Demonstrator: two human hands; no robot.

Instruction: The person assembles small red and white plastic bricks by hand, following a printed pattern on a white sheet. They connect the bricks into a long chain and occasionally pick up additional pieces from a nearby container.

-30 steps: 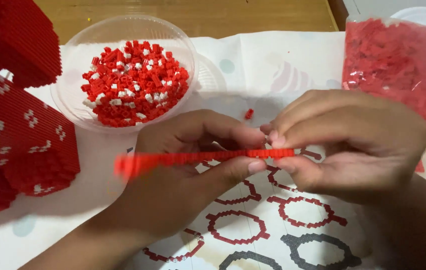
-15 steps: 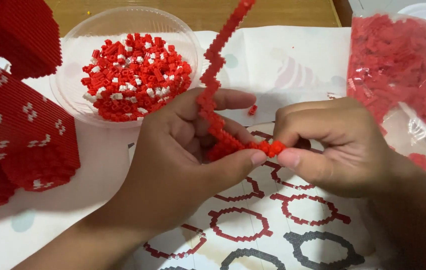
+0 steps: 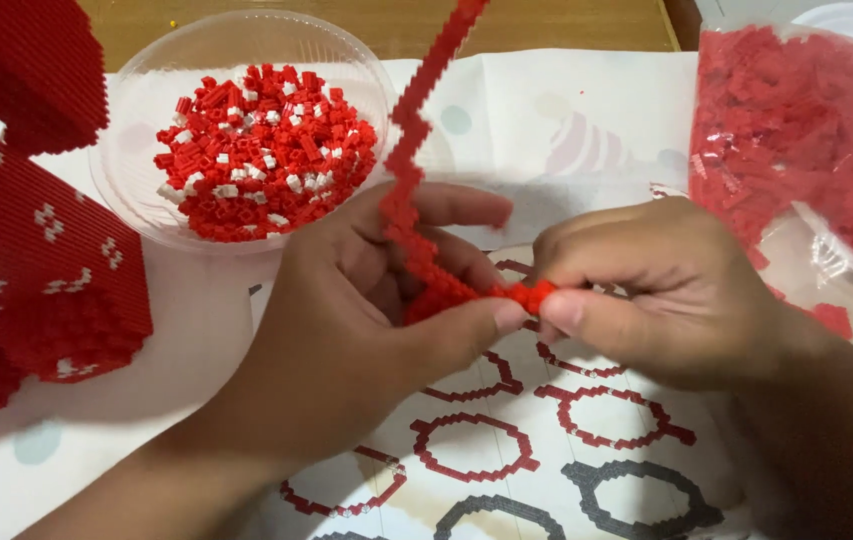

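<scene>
Since the earlier frames the red brick strip [image 3: 416, 170] has swung from lying flat across both hands to standing nearly upright, its zigzag top now running out past the upper edge of the view. The left hand [image 3: 366, 320] cradles the strip's lower end, its thumb and fingers pressed together on it in a pinching grip. The right hand [image 3: 646, 290] pinches the short bent end of the strip [image 3: 526, 295] between thumb and forefinger, right against the left thumb tip.

Both hands hover above the printed pattern sheet [image 3: 566, 440] with its red and grey ring outlines, which lies on the desk. The clear bowl [image 3: 136, 130] of red and white small bricks [image 3: 266, 150] sits behind the left hand, well apart from it. A clear bag of red bricks [image 3: 796, 130] lies to the right, and a tall built red block model [image 3: 26, 230] stands at the left.

To do this step well, it seems wise to keep the two pinches close together at the joint, so that pressure goes straight into the seam and not into the long free length. That upright length looks thin and apt to bend or snap apart if twisted. Firm, even squeezing with the strip held steady should seat the end piece squarely.
</scene>
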